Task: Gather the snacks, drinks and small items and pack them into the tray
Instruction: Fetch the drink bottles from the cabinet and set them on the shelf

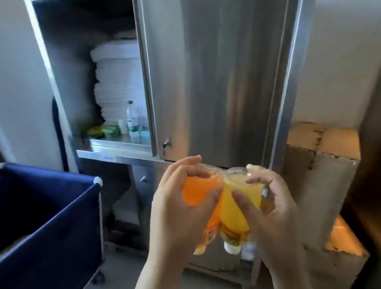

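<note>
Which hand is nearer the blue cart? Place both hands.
Left. The left hand, gripping the orange bottle, is just right of the blue cart; the right hand, on the yellow bottle, lies farther right.

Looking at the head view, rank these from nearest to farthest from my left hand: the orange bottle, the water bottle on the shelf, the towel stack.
1. orange bottle: gripped in the left hand.
2. water bottle: up and left, standing on the cabinet shelf.
3. towel stack: above and behind the water bottle.
</note>
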Demonstrator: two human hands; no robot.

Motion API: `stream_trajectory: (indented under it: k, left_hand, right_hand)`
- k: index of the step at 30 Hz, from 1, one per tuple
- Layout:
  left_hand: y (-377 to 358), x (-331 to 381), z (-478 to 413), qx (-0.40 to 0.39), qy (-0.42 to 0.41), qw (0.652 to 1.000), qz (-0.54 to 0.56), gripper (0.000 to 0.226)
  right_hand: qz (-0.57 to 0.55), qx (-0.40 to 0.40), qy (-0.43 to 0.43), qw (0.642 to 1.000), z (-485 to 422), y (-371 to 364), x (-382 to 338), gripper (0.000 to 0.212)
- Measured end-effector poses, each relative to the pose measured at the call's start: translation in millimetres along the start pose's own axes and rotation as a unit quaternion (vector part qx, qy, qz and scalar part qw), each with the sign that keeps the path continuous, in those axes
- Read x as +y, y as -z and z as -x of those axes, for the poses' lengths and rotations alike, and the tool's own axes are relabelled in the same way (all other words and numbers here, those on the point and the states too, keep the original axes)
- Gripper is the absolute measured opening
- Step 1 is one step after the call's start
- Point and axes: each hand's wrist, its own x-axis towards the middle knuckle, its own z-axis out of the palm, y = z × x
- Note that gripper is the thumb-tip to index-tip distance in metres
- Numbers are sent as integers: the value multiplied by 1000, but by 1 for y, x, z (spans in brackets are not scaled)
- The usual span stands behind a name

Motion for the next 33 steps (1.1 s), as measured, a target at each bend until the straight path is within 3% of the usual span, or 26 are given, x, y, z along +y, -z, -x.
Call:
stream_trajectory:
  k: [2, 8, 15, 24, 33]
  left_hand:
    - [23, -9, -5, 30, 13, 999, -24, 25]
    - [63, -40, -23, 91, 44, 992, -76, 24]
    - [32, -79, -80, 117, 56, 987, -91, 25]
    - [-4, -147, -140, 119, 61, 986, -104, 30]
    - [68, -239, -187, 168, 101, 967, -162, 34]
  right_hand:
    - [-36, -33, -6, 999, -3, -30, -5, 54]
    - [-116, -126, 2, 985, -19, -98, 4, 36]
    - [-181, -165, -12, 969, -87, -128, 41, 37]
    - [-157, -156, 29, 975, -165, -173, 94, 40]
    - [-159, -234, -17, 959, -174, -317, 127, 45]
